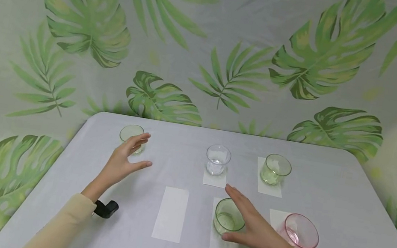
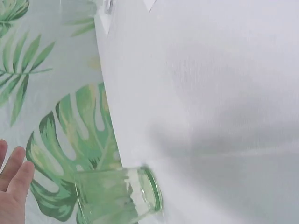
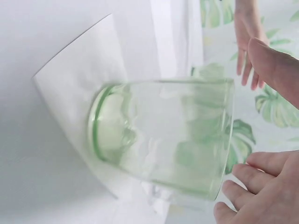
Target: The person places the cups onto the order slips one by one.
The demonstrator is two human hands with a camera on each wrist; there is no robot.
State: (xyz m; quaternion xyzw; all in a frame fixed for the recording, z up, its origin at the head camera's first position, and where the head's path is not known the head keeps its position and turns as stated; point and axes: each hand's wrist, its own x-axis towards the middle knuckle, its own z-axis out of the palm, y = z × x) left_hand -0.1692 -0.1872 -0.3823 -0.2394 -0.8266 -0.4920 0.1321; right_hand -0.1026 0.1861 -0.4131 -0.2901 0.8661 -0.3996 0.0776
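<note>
My left hand (image 1: 120,161) is at the far left of the table, thumb and fingers spread apart, overlapping a pale green glass (image 1: 127,133). In the left wrist view this glass (image 2: 112,196) appears tipped on its side by the camera angle, with the fingertips off to its left. My right hand (image 1: 257,231) hovers by a second green glass (image 1: 227,220) near the front middle, its fingers and thumb parted at the rim. The right wrist view shows that glass (image 3: 154,135) on a white paper slip (image 3: 70,70), the fingers uncurled beside its mouth.
A clear glass (image 1: 217,161) and a yellow-green glass (image 1: 274,173) stand on white slips at the back. A pink glass (image 1: 301,232) sits on another slip, just beyond my right wrist. A bare white slip (image 1: 170,215) lies between the hands on the white-covered table (image 1: 129,239).
</note>
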